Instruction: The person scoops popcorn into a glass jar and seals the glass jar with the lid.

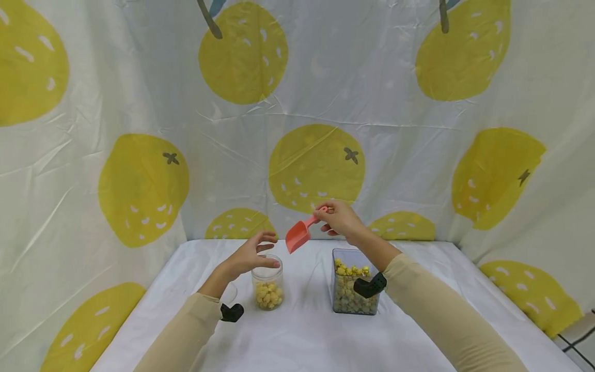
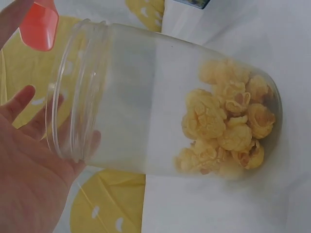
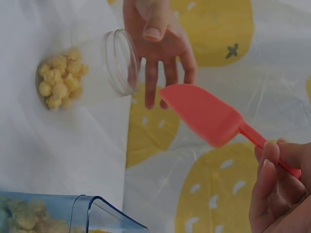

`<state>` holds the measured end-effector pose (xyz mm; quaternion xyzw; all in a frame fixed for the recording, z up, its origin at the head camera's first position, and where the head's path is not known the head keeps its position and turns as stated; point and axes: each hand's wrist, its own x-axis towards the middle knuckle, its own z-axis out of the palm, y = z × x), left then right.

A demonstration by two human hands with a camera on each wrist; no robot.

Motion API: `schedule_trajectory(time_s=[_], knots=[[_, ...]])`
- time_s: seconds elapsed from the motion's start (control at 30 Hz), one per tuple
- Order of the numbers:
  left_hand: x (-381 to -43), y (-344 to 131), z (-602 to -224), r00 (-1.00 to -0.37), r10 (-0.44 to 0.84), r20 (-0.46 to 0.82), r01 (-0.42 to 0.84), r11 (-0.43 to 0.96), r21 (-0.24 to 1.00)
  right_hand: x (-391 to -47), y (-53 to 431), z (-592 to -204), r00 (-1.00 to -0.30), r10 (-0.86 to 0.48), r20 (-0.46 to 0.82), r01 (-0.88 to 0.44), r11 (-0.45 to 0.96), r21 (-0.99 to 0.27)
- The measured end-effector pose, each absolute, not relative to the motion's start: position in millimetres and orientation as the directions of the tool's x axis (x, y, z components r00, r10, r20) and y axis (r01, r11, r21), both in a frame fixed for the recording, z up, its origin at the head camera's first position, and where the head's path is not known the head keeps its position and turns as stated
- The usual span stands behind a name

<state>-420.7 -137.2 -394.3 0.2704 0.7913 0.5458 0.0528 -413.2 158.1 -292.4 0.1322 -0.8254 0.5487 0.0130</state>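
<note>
My right hand (image 1: pixel 343 219) pinches the handle of a pink scoop (image 1: pixel 297 236), held in the air to the right of a clear jar (image 2: pixel 126 97). In the right wrist view the scoop's blade points towards the jar's mouth. Pale popcorn (image 2: pixel 228 116) fills the lower part of the upright jar, which stands on the table. Beside the jar's rim my left hand (image 1: pixel 246 258) has its fingers spread and apart, gripping nothing. Whether it touches the rim, I cannot tell.
A blue-tinted clear container (image 1: pixel 333 289) of popcorn stands to the right, partly behind my right forearm. A round clear lid (image 1: pixel 229 293) lies left of the jar, half hidden by my left wrist. Behind the white table (image 1: pixel 297 341) hangs a fruit-patterned curtain (image 1: pixel 316 103).
</note>
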Motion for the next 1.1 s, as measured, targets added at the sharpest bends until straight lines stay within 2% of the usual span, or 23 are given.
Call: schedule_trajectory(time_s=[0.6, 1.1], knots=[[-427, -117, -375, -0.84, 0.496, 0.22, 0.401, 0.295, 0.867, -411, 194, -283, -0.971, -0.152, 0.187, -0.231, 0.375, -0.898], [-430, -84, -364, -0.798, 0.547, 0.252, 0.461, 0.285, 0.84, -403, 225, -282, -0.977, -0.122, 0.177, -0.21, 0.384, -0.899]])
